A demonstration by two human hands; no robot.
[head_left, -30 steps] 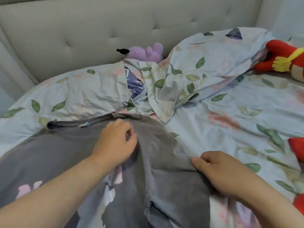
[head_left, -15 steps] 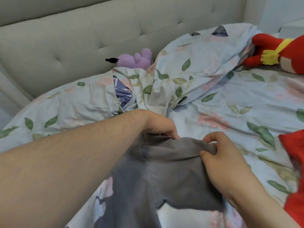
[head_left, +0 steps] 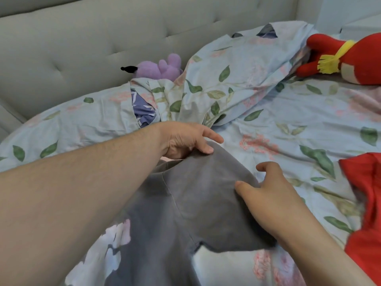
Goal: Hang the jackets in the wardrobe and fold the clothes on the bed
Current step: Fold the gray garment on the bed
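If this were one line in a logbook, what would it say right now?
step: folding grey shirt on bed | left hand: thumb on top edge | right hand: open, on shirt's right edge

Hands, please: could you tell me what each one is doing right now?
Left hand: shut on the grey shirt, pinching its top edge.
Right hand: open, fingers resting on the shirt.

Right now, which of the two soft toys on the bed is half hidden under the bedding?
The purple plush toy by the headboard: the leaf-patterned duvet covers its lower part. The red plush toy at the far right lies mostly in the open.
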